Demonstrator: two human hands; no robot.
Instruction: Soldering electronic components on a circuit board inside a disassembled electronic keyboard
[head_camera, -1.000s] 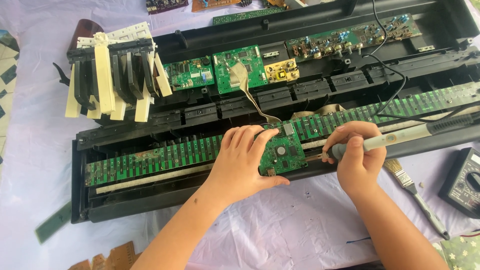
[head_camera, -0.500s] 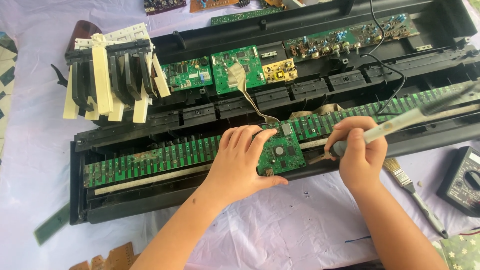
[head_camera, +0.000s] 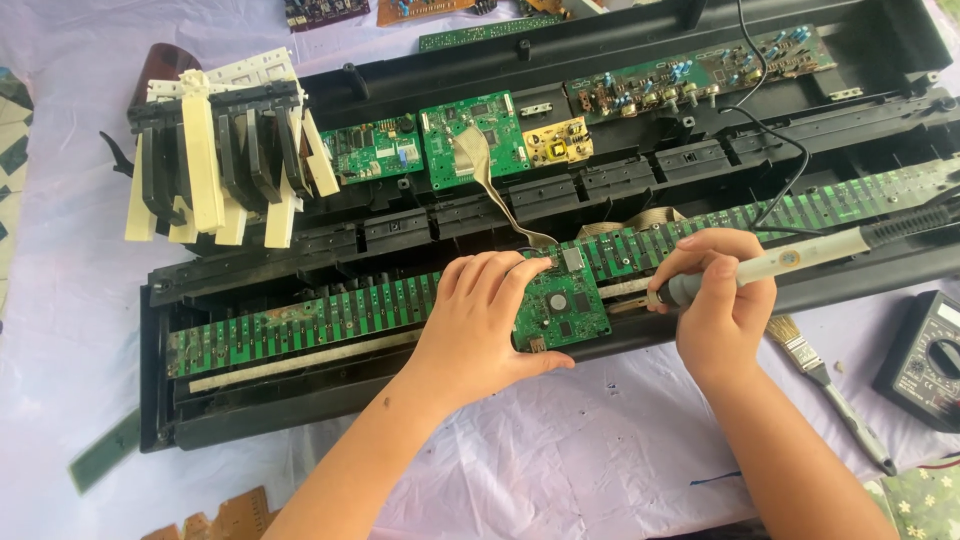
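Note:
An opened black keyboard case (head_camera: 300, 395) lies across the cloth, with a long green key-contact board (head_camera: 300, 320) inside it. My left hand (head_camera: 485, 320) rests flat on a small green circuit board (head_camera: 565, 310) at the middle of the case and holds it down. My right hand (head_camera: 715, 300) grips a soldering iron (head_camera: 800, 255) like a pen, its tip at the right edge of that small board. The iron's handle and cord run off to the right.
A stack of removed white and black keys (head_camera: 220, 160) sits at the upper left. More green boards (head_camera: 470, 140) lie in the case's upper half. A small brush (head_camera: 815, 365) and a black multimeter (head_camera: 925, 355) lie at the right.
The iron's handle swung up and then settled at a shallow angle, and my right hand shifted slightly on it. My left hand has stayed on the small board.

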